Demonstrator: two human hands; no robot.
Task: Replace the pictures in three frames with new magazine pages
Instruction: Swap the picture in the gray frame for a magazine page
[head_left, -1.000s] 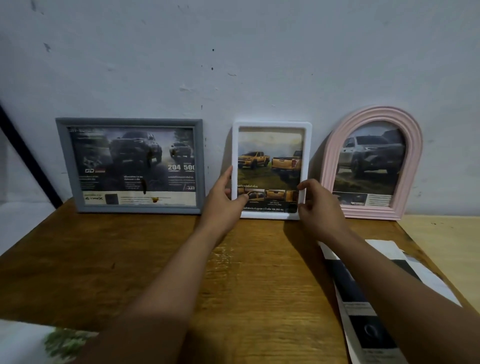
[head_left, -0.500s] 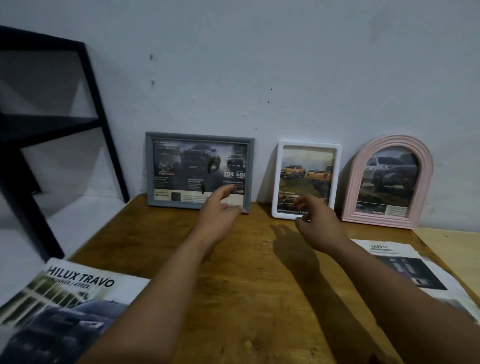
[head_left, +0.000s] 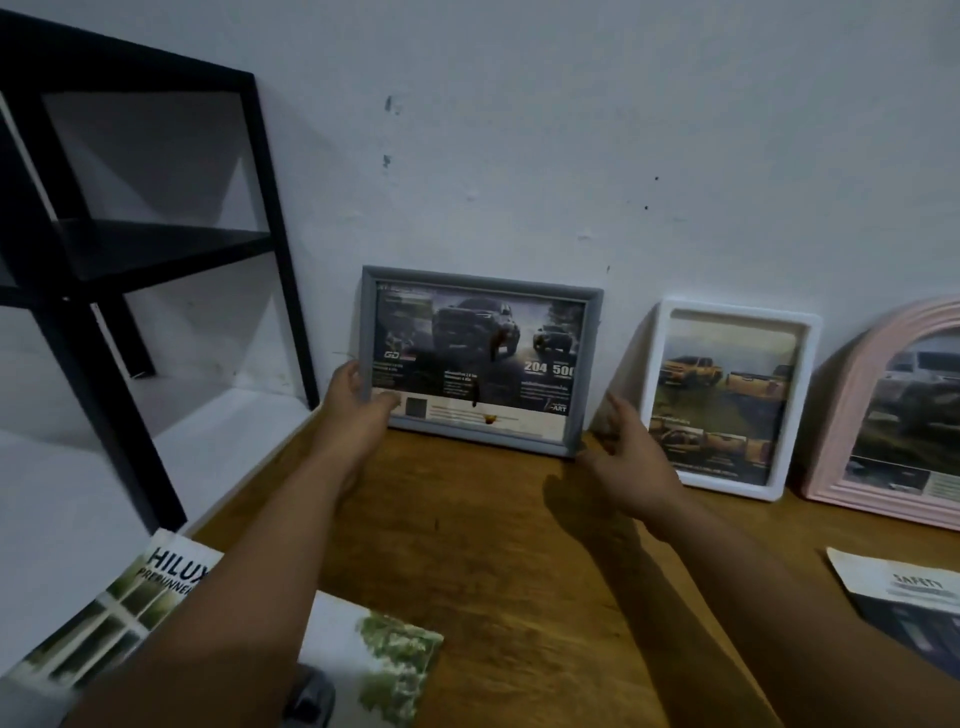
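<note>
Three frames lean against the wall on a wooden table (head_left: 493, 545). The grey landscape frame (head_left: 480, 358) holds a dark truck advert. My left hand (head_left: 358, 405) grips its lower left edge, thumb on the front. My right hand (head_left: 631, 457) reaches beside its lower right corner with fingers spread, not closed on it. To the right stand the white frame (head_left: 732, 397) with orange trucks and the pink arched frame (head_left: 893, 415), cut off by the view's edge.
A truck magazine (head_left: 156, 597) lies at the table's near left under my left arm. A loose printed page (head_left: 904, 597) lies at the right. A black metal shelf (head_left: 130, 249) stands left of the table against the white wall.
Both hands left the white frame and moved left. My left hand now grips the grey frame; my right hand has come up beside its right corner. The view swung left.
</note>
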